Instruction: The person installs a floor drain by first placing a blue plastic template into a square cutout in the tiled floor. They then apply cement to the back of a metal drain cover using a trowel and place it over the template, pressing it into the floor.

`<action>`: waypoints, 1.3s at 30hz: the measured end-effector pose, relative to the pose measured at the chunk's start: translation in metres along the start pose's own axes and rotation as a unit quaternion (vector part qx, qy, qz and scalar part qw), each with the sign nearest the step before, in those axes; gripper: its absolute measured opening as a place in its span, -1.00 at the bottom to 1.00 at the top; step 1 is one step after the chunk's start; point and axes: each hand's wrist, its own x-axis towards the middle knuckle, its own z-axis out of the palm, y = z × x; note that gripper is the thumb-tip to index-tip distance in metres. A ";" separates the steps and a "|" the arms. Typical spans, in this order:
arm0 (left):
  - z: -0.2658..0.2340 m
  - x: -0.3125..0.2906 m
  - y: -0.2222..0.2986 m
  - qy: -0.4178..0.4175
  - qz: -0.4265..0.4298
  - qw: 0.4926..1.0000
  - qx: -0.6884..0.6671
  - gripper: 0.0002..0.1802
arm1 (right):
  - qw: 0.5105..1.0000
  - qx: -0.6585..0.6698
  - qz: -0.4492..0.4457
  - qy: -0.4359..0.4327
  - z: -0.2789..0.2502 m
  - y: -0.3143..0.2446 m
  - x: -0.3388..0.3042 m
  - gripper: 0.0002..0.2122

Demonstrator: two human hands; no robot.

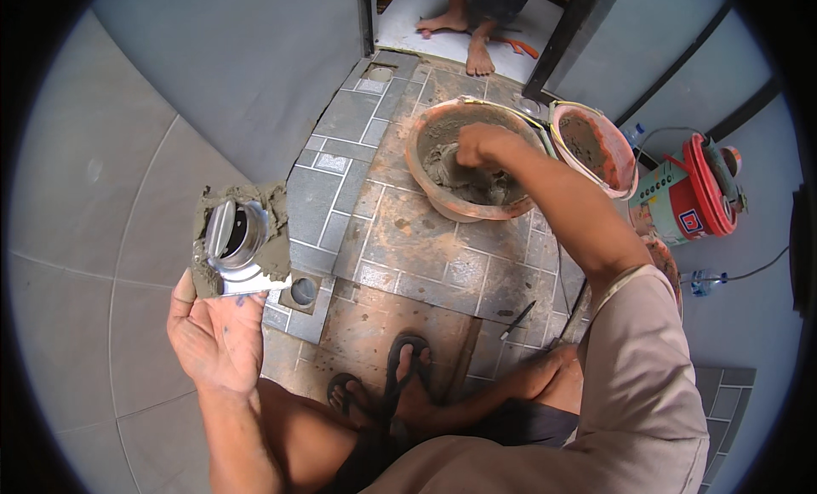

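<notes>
On the fingers of my left hand (219,336) rests a metal floor drain (247,277), a square plate with a round neck facing up. Grey mortar (274,243) coats the plate around the neck, and a hinged-looking metal flap stands tilted over the neck's opening. My right hand (483,145) reaches into a wide round tub (444,206) with wet mortar (451,175) in it. Its fingers are curled closed, and what they grip, if anything, is hidden. Below the floor drain, a round pipe hole (303,291) opens in the grey floor tile.
A smaller mortar-smeared bucket (625,158) stands right of the tub, beside a tipped paint pail (681,200) with a red rim. A pen (517,319) and a plastic bottle (705,281) lie at right. Another person's bare feet (479,56) are in the doorway. A grey wall (230,60) rises at left.
</notes>
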 end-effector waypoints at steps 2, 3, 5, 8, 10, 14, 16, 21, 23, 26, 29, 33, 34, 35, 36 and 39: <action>0.017 0.002 -0.001 0.008 -0.030 0.997 -0.074 -0.33 | 0.996 0.081 0.015 -0.041 0.000 0.022 -0.015 -0.75; 0.024 0.002 -0.002 0.013 -0.041 0.994 -0.096 -0.31 | 0.985 0.164 0.048 -0.041 0.003 0.032 -0.029 -0.77; 0.032 0.001 0.000 0.009 -0.051 0.994 -0.092 -0.28 | 0.946 0.314 0.076 0.017 0.005 0.034 -0.063 -0.81; 0.052 -0.002 -0.007 0.037 -0.064 0.995 -0.073 -0.21 | 0.863 0.476 0.076 0.150 0.025 0.039 -0.121 -0.81; 0.052 -0.002 -0.012 -0.002 -0.087 0.995 -0.044 -0.19 | 0.821 0.524 0.072 0.214 0.039 0.028 -0.154 -0.74; 0.066 -0.005 -0.030 -0.003 -0.091 0.991 -0.102 -0.11 | 0.733 0.650 -0.013 0.201 0.065 -0.003 -0.215 -0.76; 0.068 -0.003 -0.046 -0.029 -0.106 0.987 -0.116 -0.11 | 0.686 0.693 -0.089 0.203 0.091 -0.003 -0.237 -0.77; 0.080 -0.005 -0.051 -0.065 -0.118 0.981 -0.138 -0.19 | 0.580 0.781 -0.110 0.204 0.101 -0.053 -0.287 -0.75; 0.080 -0.008 -0.054 -0.068 -0.115 0.982 -0.135 -0.22 | 0.569 0.786 -0.121 0.211 0.108 -0.063 -0.300 -0.73; 0.078 -0.009 -0.059 -0.081 -0.114 0.980 -0.141 -0.24 | 0.576 0.772 -0.103 0.248 0.120 -0.081 -0.312 -0.76; 0.084 -0.002 -0.061 -0.071 -0.132 0.980 -0.131 -0.24 | 0.576 0.758 -0.111 0.286 0.135 -0.102 -0.316 -0.80; 0.075 -0.006 -0.057 -0.046 -0.138 0.980 -0.136 -0.24 | 0.599 0.715 -0.114 0.343 0.137 -0.143 -0.320 -0.84; 0.077 -0.006 -0.059 -0.037 -0.139 0.980 -0.138 -0.24 | 0.605 0.703 -0.106 0.359 0.139 -0.148 -0.319 -0.84; 0.080 -0.008 -0.060 -0.029 -0.140 0.980 -0.141 -0.24 | 0.610 0.691 -0.099 0.375 0.143 -0.153 -0.316 -0.84; 0.080 -0.009 -0.061 -0.021 -0.142 0.979 -0.142 -0.24 | 0.615 0.679 -0.091 0.391 0.146 -0.158 -0.314 -0.85; 0.080 -0.009 -0.061 -0.015 -0.135 0.982 -0.130 -0.26 | 0.674 0.575 -0.082 0.456 0.145 -0.166 -0.310 -0.82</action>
